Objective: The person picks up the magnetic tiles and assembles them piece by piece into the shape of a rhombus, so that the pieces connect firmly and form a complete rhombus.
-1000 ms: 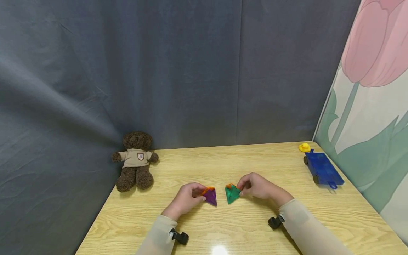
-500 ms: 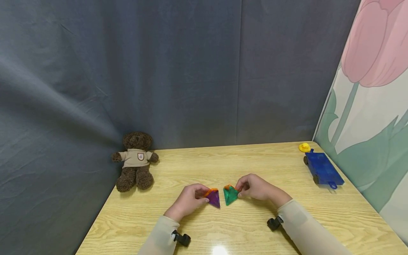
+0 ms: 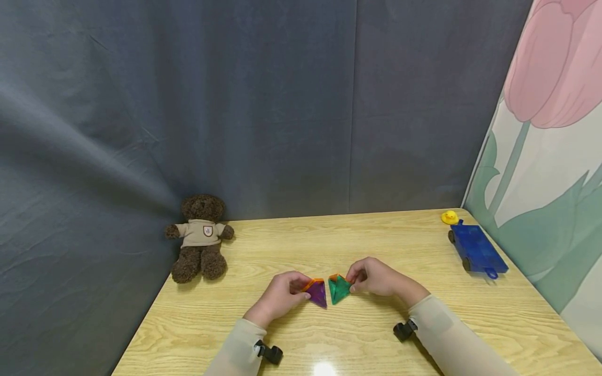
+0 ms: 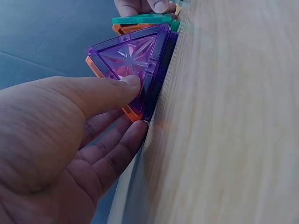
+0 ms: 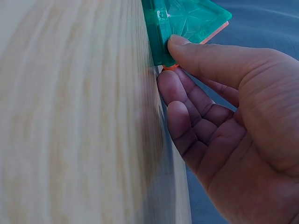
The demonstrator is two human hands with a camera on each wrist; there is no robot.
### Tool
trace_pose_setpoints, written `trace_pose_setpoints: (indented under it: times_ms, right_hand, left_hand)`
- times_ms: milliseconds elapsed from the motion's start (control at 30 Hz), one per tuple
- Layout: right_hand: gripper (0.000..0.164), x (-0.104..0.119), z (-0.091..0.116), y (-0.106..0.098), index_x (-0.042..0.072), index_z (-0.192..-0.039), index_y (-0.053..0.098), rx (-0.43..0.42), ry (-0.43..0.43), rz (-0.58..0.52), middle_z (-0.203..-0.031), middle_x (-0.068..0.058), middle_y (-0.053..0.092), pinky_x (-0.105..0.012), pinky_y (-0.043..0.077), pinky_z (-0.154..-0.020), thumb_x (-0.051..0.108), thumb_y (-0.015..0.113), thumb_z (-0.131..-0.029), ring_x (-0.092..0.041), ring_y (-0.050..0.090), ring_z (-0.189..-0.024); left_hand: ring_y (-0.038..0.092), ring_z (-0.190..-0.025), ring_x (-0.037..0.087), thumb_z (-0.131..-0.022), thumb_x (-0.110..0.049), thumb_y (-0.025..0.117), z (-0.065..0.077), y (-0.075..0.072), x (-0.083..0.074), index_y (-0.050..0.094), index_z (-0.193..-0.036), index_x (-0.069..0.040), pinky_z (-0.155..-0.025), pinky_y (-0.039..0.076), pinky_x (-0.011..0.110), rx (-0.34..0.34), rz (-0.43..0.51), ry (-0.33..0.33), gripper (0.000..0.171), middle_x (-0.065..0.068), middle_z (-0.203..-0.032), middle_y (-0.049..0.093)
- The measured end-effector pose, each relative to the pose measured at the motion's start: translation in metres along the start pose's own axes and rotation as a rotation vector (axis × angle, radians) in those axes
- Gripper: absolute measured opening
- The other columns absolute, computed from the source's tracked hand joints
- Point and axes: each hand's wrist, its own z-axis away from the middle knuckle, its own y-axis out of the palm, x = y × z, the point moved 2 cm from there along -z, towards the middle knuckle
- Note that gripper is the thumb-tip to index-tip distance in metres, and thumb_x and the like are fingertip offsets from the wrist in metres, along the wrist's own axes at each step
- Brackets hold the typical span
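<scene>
My left hand [image 3: 282, 295] pinches a small pyramid of magnetic tiles [image 3: 317, 295], translucent purple with an orange side. In the left wrist view the thumb presses the purple triangular tile [image 4: 128, 56] and the fingers lie behind the orange side. My right hand [image 3: 376, 277] pinches a matching pyramid in green and orange [image 3: 339, 290]. Its thumb lies on the green tile [image 5: 191, 21] in the right wrist view, with the fingers under the orange edge. Both pyramids stand at the wooden tabletop, points facing the person, with a narrow gap between them in the head view.
A brown teddy bear [image 3: 202, 235] in a beige shirt sits at the back left of the table [image 3: 291, 235]. At the right edge lie a blue wheeled toy cart [image 3: 477, 249] and a yellow rubber duck [image 3: 449, 217]. A dark curtain [image 3: 263, 115] hangs behind.
My left hand has slid the purple pyramid to the right and slightly nearer. My right hand has brought the green one a little left, so the gap between them has narrowed.
</scene>
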Motion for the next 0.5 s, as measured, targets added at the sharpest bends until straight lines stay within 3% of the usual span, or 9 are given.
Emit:
trace_pose_setpoints:
  times_ms: [500]
  right_hand:
    - [0.014, 0.0008, -0.0006, 0.0033, 0.011, -0.097, 0.075, 0.024, -0.006, -0.008, -0.091, -0.003, 0.071, -0.029, 0.057, -0.069, 0.0, 0.081, -0.09, -0.021, 0.065, -0.08]
  left_hand:
    - [0.069, -0.098, 0.008, -0.094, -0.01, 0.08, -0.0014, 0.0067, 0.0027, 0.075, -0.117, -0.019, -0.086, 0.058, 0.026, 0.016, 0.062, 0.01, 0.026, -0.009, -0.112, 0.072]
